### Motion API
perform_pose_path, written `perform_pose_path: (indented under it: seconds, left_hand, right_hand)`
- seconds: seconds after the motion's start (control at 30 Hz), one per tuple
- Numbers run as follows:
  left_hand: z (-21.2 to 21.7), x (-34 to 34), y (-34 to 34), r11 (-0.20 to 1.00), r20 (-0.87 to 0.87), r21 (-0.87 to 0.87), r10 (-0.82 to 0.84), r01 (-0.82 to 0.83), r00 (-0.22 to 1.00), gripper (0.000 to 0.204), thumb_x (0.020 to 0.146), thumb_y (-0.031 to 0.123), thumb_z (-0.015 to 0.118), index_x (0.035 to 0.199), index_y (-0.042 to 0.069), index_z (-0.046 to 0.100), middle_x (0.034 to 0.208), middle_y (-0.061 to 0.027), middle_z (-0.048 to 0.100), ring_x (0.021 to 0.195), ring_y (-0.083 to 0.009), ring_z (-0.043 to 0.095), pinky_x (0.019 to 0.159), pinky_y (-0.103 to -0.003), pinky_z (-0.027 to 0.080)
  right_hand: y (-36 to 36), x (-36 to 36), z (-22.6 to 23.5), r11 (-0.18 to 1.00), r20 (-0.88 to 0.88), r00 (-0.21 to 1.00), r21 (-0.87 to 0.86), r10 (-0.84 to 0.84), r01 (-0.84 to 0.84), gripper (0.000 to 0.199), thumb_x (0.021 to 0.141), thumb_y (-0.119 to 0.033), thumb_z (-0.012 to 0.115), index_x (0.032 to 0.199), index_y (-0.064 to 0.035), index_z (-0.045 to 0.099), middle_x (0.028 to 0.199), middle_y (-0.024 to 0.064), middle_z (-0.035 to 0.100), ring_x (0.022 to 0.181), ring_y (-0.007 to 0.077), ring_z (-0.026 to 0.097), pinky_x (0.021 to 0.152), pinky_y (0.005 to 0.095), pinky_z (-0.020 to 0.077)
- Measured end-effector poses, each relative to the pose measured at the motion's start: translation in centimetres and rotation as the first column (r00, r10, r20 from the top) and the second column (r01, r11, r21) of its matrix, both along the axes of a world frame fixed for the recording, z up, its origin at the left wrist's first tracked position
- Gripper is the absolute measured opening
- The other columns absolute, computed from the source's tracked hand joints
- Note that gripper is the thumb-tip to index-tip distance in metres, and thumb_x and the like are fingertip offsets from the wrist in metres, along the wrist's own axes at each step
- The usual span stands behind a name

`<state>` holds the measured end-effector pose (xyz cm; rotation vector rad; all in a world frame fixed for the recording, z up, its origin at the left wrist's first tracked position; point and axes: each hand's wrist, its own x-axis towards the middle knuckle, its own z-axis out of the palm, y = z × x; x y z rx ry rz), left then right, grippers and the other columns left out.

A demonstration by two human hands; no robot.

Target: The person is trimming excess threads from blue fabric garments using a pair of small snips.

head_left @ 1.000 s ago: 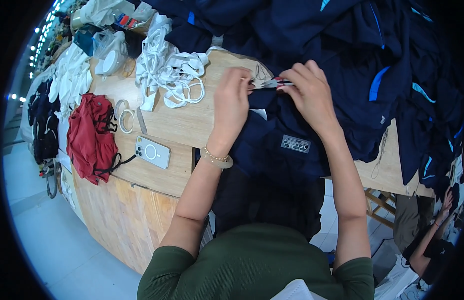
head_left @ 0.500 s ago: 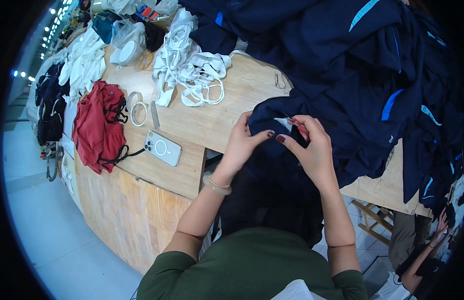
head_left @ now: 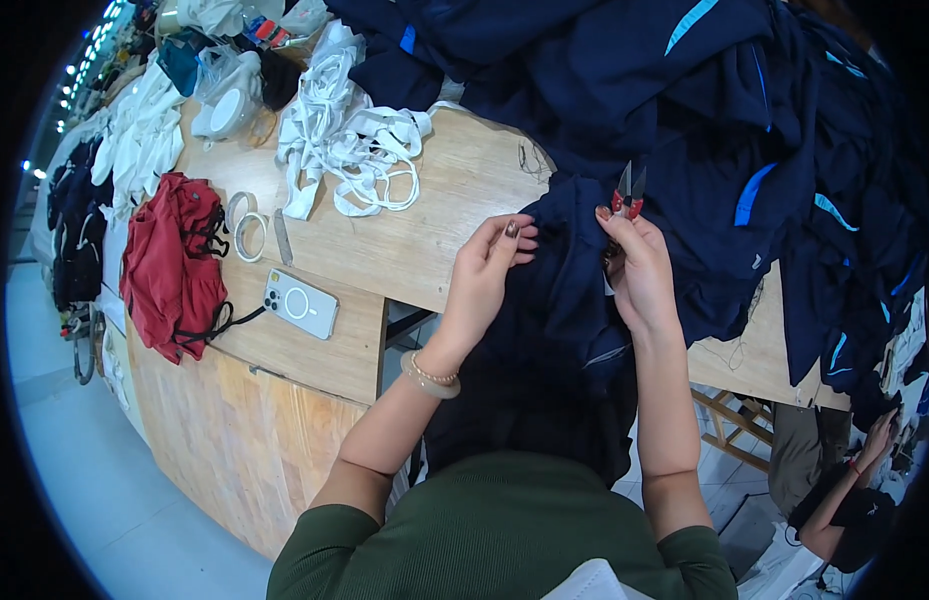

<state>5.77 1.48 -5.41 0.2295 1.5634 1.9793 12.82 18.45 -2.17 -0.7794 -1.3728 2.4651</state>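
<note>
Red-handled thread snips [head_left: 630, 192] stand in my right hand [head_left: 641, 275], blades pointing away from me and spread apart. That hand's fingers are closed around the handles, beside a dark navy garment [head_left: 569, 265] bunched between my hands. A small white bit shows near the right palm. My left hand [head_left: 484, 268] is at the garment's left edge, fingers loosely bent and a little apart, with nothing visible in them. Whether its fingertips touch the cloth I cannot tell. The garment's lower part hangs down toward my lap.
A large heap of navy garments [head_left: 684, 110] with blue strips covers the far right. White straps [head_left: 369, 150], tape rolls [head_left: 250, 237], a phone [head_left: 302, 303] and a red bag [head_left: 174, 265] lie leftward on the wooden table [head_left: 464, 170]. Another person's arm [head_left: 852, 475] shows at lower right.
My right hand has turned so the snips point away from me, up from the cloth. My left hand has loosened from the garment. The garment's bunched edge has shifted.
</note>
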Motion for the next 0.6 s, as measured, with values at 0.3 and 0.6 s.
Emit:
perform_pose_path:
  seconds: [0.3,0.6]
  left_hand:
    - [1.9,-0.3,2.2,0.971,-0.375,0.014,0.225,-0.237,0.899,0.036,0.091,0.011,0.065,0.124,-0.001,0.056,0.116,-0.0088,0.055,0.1,-0.0159,0.057,0.085,-0.028,0.049]
    - [4.1,-1.1,2.4,0.967,-0.911,-0.158,-0.064,-0.201,0.408,0.022,0.074,-0.001,0.073,0.095,0.001,0.067,0.098,-0.0093,0.059,0.086,-0.021,0.06,0.07,-0.03,0.049]
  right_hand:
    - [1.5,-0.6,-0.2,0.978,-0.101,0.99,-0.17,0.102,-0.119,0.013,0.092,-0.015,0.062,0.097,-0.0024,0.065,0.087,-0.0014,0.066,0.078,0.0028,0.057,0.073,0.018,0.0432]
    - [-0.3,-0.8,-0.8,0.986,-0.079,0.991,-0.124,0.104,-0.113,0.018,0.093,-0.018,0.062,0.1,-0.0025,0.067,0.085,-0.0026,0.064,0.071,0.0021,0.051,0.066,0.0176,0.0381]
